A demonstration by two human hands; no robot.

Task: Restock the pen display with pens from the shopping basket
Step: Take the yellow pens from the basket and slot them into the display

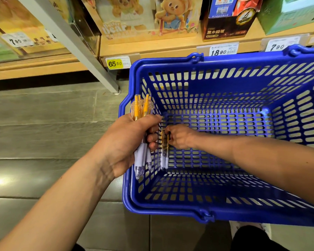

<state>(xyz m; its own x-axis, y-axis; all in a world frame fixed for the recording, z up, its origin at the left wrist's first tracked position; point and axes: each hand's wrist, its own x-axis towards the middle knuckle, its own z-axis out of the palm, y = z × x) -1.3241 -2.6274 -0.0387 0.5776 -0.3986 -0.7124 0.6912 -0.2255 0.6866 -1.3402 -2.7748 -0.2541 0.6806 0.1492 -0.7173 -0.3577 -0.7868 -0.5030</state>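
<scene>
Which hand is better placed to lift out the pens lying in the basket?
Right. The right hand is down inside the blue basket, fingers curled on the loose pens in its corner. The left hand is full, gripping a bundle of pens over the rim.
</scene>
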